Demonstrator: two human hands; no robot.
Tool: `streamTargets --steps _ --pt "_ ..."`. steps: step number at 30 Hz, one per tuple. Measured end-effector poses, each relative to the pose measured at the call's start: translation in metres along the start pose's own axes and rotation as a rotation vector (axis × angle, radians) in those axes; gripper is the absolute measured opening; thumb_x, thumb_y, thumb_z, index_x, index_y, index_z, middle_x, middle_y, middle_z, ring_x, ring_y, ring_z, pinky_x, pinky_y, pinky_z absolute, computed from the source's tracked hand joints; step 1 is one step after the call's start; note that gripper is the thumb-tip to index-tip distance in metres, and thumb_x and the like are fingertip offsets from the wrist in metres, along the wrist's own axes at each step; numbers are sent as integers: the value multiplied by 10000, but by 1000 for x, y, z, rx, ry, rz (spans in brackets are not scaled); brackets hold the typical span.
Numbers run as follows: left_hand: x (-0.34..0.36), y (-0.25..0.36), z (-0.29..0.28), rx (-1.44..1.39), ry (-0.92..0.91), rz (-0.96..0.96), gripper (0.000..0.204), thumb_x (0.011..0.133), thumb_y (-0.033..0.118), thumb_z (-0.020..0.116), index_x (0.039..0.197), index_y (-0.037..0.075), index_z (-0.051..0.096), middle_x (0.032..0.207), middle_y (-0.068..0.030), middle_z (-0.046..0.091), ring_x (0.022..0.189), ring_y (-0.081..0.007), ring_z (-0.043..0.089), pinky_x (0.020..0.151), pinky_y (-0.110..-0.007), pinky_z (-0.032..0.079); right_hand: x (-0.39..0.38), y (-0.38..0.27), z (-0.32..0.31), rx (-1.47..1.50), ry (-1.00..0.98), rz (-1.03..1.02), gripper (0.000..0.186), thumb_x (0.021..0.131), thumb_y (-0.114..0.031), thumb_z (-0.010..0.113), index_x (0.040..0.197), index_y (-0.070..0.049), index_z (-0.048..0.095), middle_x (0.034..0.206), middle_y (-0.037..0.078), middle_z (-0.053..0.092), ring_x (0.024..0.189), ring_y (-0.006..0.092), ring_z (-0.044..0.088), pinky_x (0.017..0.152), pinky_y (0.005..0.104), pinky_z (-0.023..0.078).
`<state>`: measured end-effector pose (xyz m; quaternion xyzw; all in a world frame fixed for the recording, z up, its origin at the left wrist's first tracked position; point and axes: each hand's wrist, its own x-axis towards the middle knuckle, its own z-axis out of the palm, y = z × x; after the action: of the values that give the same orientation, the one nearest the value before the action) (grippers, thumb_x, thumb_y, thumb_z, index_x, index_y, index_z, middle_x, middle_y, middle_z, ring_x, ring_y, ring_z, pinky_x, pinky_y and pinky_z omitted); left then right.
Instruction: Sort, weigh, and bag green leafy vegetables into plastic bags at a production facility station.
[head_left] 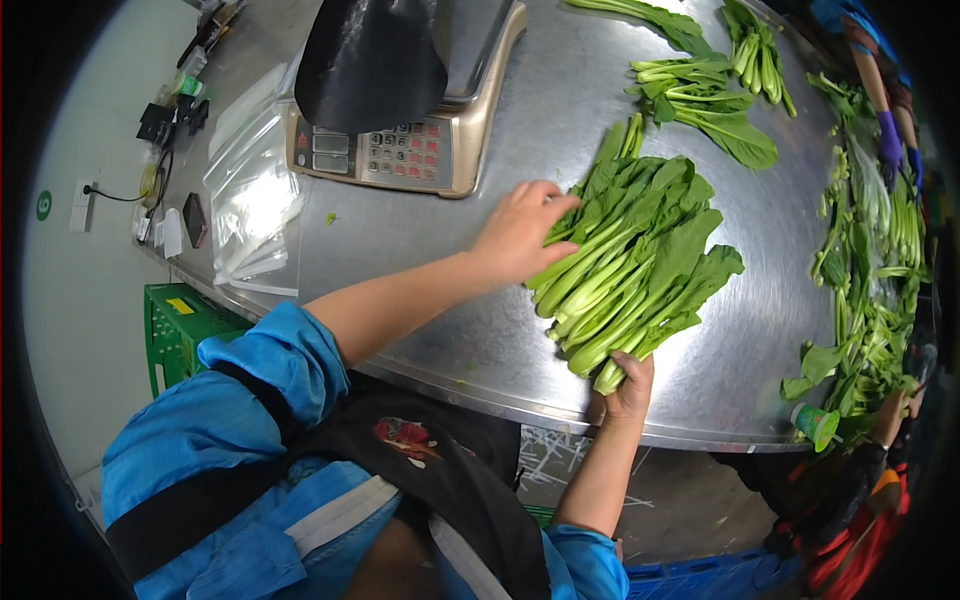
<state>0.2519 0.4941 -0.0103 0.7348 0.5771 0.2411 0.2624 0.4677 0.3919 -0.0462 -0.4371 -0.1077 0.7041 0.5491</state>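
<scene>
A bunch of leafy green vegetables (640, 250) with pale stalks lies on the metal table in front of me, stalk ends toward me. My right hand (630, 387) grips stalks at its near end, thumb on top and the other fingers mostly hidden. At the bunch's left edge is my left hand (520, 237), thumb and fingers apart, close to or touching the outer leaves and holding nothing. Just beyond, more leafy greens (690, 85) lie in loose bundles.
A weighing scale (460, 150) with a black pan (370, 70) stands at the back left, beside clear plastic bags (255, 190). Greens (865, 290) are heaped along the right, with a green cup (815, 425) and a co-worker's purple-gloved hand (889, 145). Below left is a green crate (185, 335).
</scene>
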Motion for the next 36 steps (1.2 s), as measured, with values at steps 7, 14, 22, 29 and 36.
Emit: streamTargets --steps 7,14,22,29,36 --pt "-8 69 43 -80 -283 343 248 667 327 670 791 114 652 889 -46 540 928 -189 473 846 -343 299 -9 12 21 -120 60 -72 503 611 46 489 1105 38 398 990 104 510 855 198 543 763 306 461" --pt "-10 78 59 -88 -311 264 217 661 316 680 756 123 644 816 -31 513 900 -186 469 850 -345 254 -14 7 30 -91 109 -65 541 633 50 474 1159 6 354 1020 93 478 860 168 523 752 277 443" --pt "-1 72 63 -57 -404 372 168 679 275 666 782 143 653 805 -17 514 882 -177 471 817 -345 253 -11 15 13 -72 114 -34 638 597 51 448 1216 -11 308 1050 111 459 915 219 513 775 310 444" --pt "8 67 73 -27 -406 581 143 715 218 636 800 105 624 781 -50 566 815 -196 510 779 -330 338 -7 20 1 20 76 -55 615 604 66 444 1204 -2 332 1047 122 480 940 251 513 813 343 441" --pt "26 125 55 -937 -231 5 250 778 66 521 1022 64 573 896 -101 617 791 -191 590 740 -297 459 -2 36 -6 22 127 -110 594 604 30 473 1189 22 366 1077 143 497 980 273 500 853 362 423"
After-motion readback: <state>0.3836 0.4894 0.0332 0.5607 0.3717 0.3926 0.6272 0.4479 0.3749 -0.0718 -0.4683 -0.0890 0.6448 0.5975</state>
